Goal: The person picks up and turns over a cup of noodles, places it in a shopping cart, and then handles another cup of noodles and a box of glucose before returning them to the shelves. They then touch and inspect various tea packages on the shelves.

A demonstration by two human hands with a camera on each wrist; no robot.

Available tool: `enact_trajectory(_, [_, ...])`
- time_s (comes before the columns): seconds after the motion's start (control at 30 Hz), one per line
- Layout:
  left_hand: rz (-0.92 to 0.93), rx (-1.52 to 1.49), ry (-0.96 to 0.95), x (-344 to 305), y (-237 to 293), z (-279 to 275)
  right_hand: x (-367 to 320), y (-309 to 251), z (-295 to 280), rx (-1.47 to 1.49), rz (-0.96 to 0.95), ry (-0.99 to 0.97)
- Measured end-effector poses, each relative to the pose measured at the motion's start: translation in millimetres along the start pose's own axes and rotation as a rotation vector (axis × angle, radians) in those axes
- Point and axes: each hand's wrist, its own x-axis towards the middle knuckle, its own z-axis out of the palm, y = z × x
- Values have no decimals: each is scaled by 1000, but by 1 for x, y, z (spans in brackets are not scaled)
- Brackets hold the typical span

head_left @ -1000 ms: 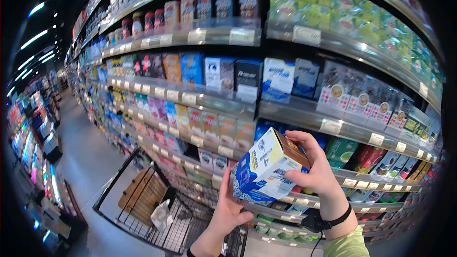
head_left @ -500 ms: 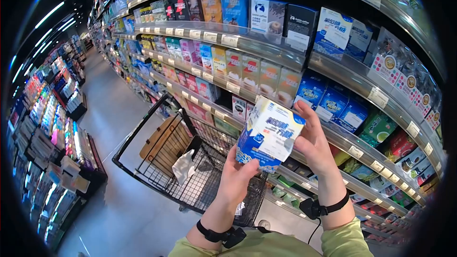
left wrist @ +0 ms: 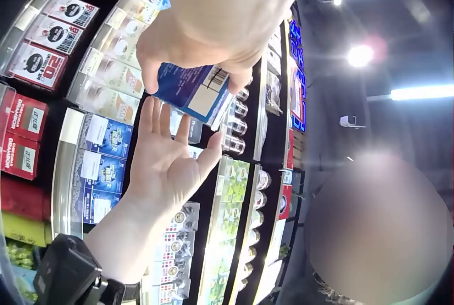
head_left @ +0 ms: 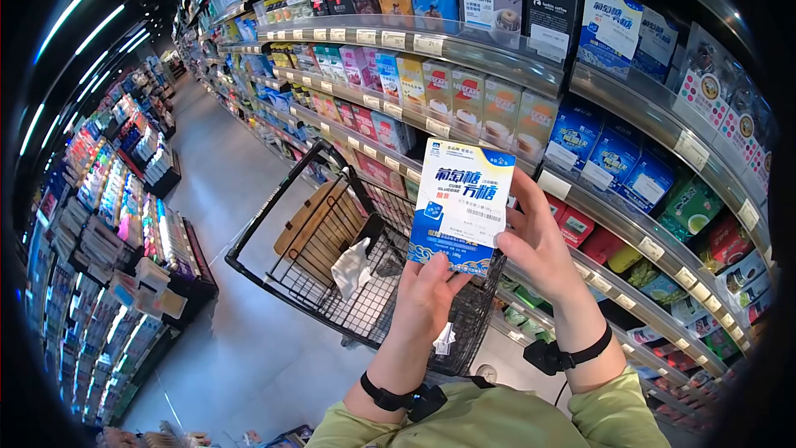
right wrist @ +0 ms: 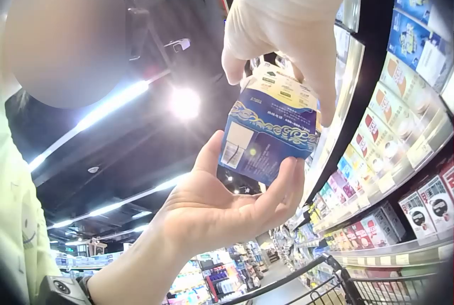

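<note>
A white and blue box of glucose cubes with a yellow corner is held upright, its printed front facing the head camera. My left hand grips its bottom edge, thumb on the front. At the right side my right hand pinches it, thumb by the front edge and fingers behind. The left wrist view shows the box's blue back with a barcode label. From the right wrist, the blue underside shows between the left hand's thumb and fingers.
A black wire shopping cart stands below to the left, with a brown wooden-looking panel and a crumpled white cloth or bag. Shelves run along the right, carrying similar blue boxes and coffee boxes. An aisle floor lies left.
The box has turned from tilted to upright with its front toward the head camera. My left hand has closed on its bottom edge. The head view has swung down and right.
</note>
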Motion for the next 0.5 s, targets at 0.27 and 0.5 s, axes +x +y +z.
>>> enact_trajectory(0.27, [21, -35, 72, 2, 0, 1, 2, 7, 0, 33, 17, 1])
enact_trajectory(0.5, [666, 584, 242, 10, -14, 0, -6, 8, 4, -140, 119, 68])
